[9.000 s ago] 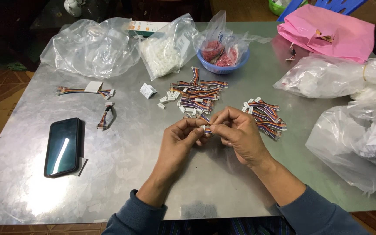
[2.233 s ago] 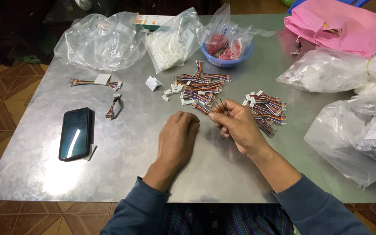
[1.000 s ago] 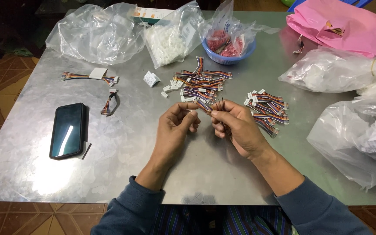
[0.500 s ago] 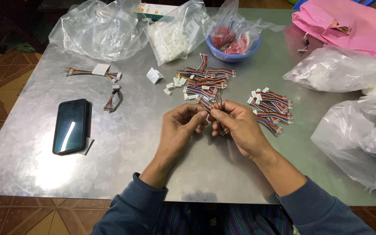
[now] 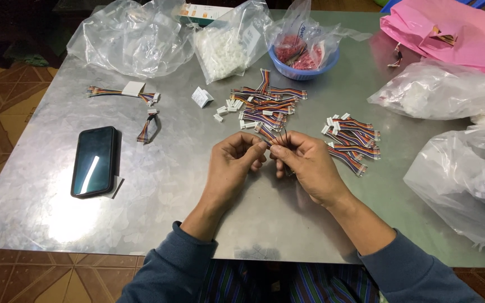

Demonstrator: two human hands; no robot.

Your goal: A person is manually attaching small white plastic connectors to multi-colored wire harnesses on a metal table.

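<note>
I hold my two hands close together over the middle of the metal tabletop, raised a little so I can see what I pinch. My left hand and my right hand meet at the fingertips, and between them is a short striped wire lead. The fingers of both hands are closed on it, thumb against forefinger, the loose wire ends pointing away from me toward the far side. I cannot tell whether a small white plug is also caught there; the fingertips hide it. Just beyond my hands lies the heap of the same coloured leads, with small white connector housings scattered at its left edge, near enough to reach without shifting my arms. To the right of my right hand lies a second, tidier bunch of leads with white ends, apart from the heap, which I judge to be sorted from it. At the far edge stand a blue bowl lined with a bag of red parts and a clear bag of white pieces. The dark phone lies well to the left, out of the way, and two small wire bundles lie beyond it.
</note>
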